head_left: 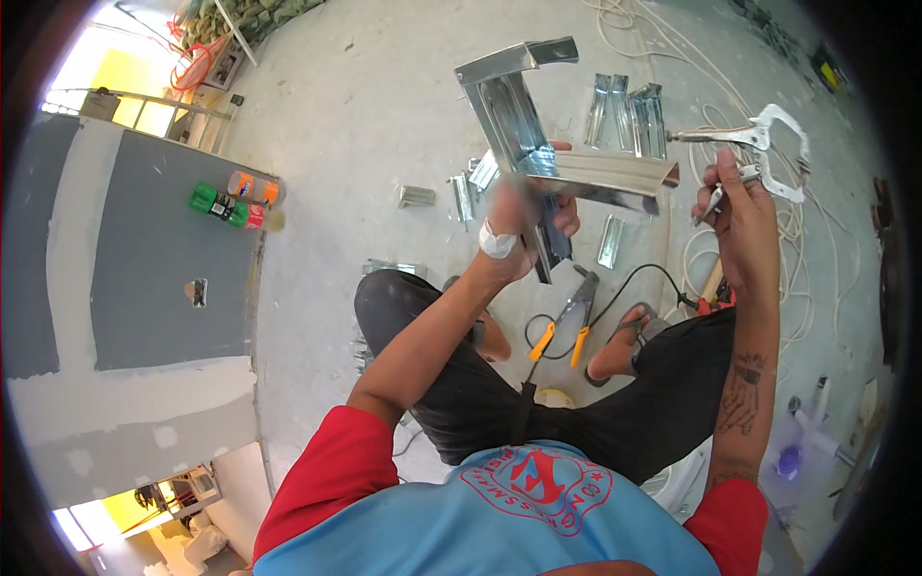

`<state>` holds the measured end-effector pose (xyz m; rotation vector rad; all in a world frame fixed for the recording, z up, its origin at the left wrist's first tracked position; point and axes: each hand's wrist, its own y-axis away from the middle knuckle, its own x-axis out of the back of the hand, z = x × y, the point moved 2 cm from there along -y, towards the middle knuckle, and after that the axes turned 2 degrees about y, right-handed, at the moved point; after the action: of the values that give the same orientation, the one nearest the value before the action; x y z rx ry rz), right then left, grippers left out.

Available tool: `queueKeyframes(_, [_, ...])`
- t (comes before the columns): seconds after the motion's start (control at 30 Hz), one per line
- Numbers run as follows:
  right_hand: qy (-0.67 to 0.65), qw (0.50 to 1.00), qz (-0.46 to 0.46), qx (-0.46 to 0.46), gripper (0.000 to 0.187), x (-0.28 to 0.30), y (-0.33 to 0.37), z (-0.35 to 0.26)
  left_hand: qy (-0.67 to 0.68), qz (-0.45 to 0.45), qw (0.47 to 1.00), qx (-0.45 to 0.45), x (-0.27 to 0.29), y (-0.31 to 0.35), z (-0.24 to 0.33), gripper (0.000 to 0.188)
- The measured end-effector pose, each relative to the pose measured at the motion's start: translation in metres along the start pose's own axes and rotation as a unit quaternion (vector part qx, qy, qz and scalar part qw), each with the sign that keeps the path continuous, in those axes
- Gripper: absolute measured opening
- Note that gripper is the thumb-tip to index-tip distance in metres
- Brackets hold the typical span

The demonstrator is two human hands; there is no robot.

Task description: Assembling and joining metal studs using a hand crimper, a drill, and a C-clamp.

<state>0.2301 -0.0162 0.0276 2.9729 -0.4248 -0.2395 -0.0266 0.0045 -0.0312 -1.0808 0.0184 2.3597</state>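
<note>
While your left hand (523, 216) grips the joined metal channel pieces (538, 144) above your knees, fingers wrapped tight, your right hand (740, 206) closes around the locking clamp (759, 154) beside the joint. Clamping looks not yet done: its jaws sit off the metal, and more cut pieces (629, 110) wait on the concrete floor (384, 125).

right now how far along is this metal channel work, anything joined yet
Looks done: two channels already meet at a corner in the metal channel assembly, though no fastener is visible. In hand: the left hand grips that joint, the right hand holds locking clamp pliers, jaws not yet on the metal. Left: several short channel offcuts lie loose on the concrete floor, and snips with orange handles sit unused.
</note>
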Motion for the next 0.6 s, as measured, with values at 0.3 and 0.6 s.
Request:
queueKeyframes(0.3, [-0.061, 0.996, -0.06, -0.006, 0.024, -0.024, 0.008, 0.013, 0.143, 0.099, 0.973, 0.15, 0.002, -0.005, -0.014, 0.084])
queueKeyframes(0.6, [0.01, 0.989, -0.031, 0.147, 0.05, -0.05, 0.004, 0.025, 0.029, 0.115, 0.976, 0.181, -0.018, 0.0, -0.031, 0.083])
